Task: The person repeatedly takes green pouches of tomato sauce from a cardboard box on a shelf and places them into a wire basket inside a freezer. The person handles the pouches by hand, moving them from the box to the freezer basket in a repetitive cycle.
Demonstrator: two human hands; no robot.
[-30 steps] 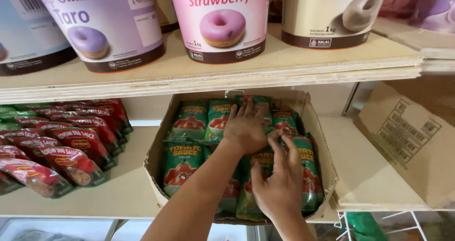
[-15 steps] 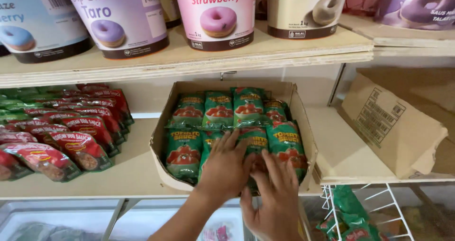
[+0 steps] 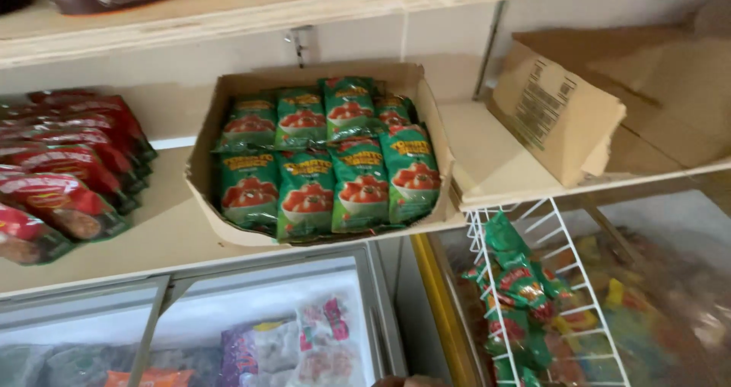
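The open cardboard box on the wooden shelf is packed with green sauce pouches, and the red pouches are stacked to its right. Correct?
Not quite. The head view shows the red pouches stacked to the left of the open cardboard box, not its right. The box does sit on the wooden shelf, packed with green sauce pouches.

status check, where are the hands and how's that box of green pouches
Hands almost out of view; a sliver at bottom edge, side unclear. Open brown cardboard box on wooden shelf, green sauce pouches in two rows. Nothing blocking.
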